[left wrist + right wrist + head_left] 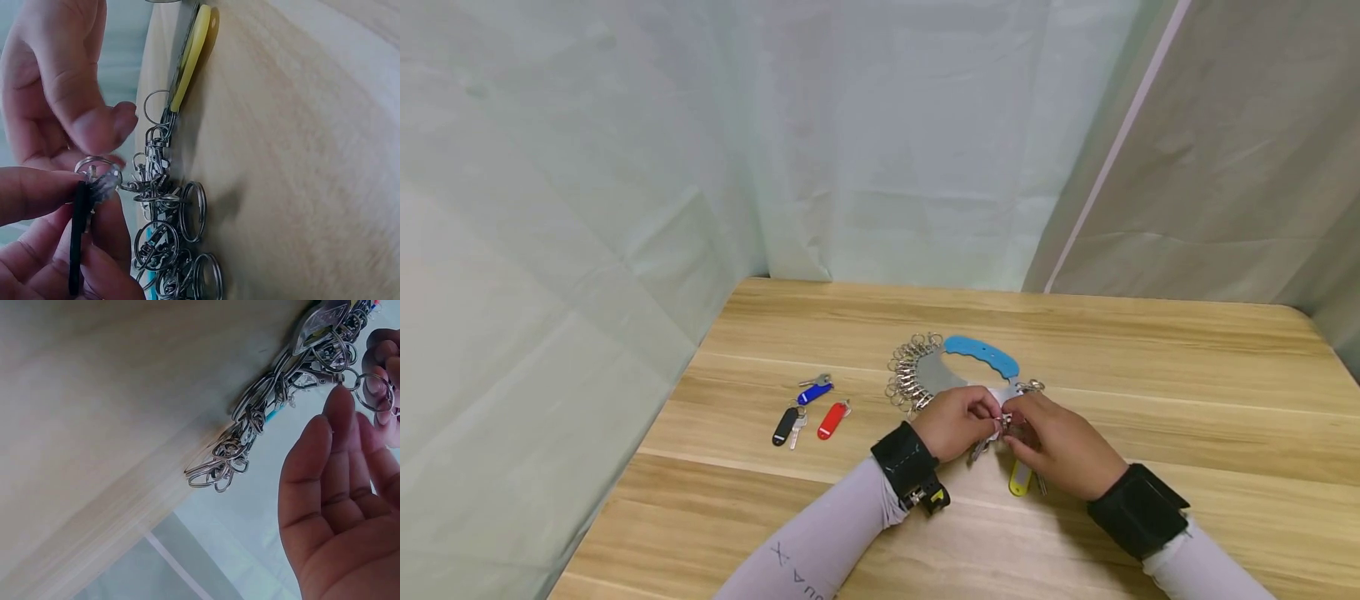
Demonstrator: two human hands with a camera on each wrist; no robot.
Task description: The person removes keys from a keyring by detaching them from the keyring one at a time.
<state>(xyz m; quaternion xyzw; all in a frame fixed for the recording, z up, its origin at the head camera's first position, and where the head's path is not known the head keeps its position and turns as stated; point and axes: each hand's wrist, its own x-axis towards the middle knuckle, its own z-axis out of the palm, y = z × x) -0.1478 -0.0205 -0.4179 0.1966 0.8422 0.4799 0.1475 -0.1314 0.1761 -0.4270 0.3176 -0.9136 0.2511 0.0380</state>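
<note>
Fingers (31, 192) on blk tag(?) (77, 240), L-wrist only

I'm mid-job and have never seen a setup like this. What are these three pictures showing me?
There's no machine: a person works with bare hands. The wide picture comes from a camera on the head; the two close, tilted ones come from a camera on each wrist.

On the wooden table lies a metal key holder with a blue handle and many rings. A yellow tag sits by the right hand; blue, black and red tags lie to the left.

The left hand pinches a dark flat piece. Whether the right grips anything is unclear.
</note>
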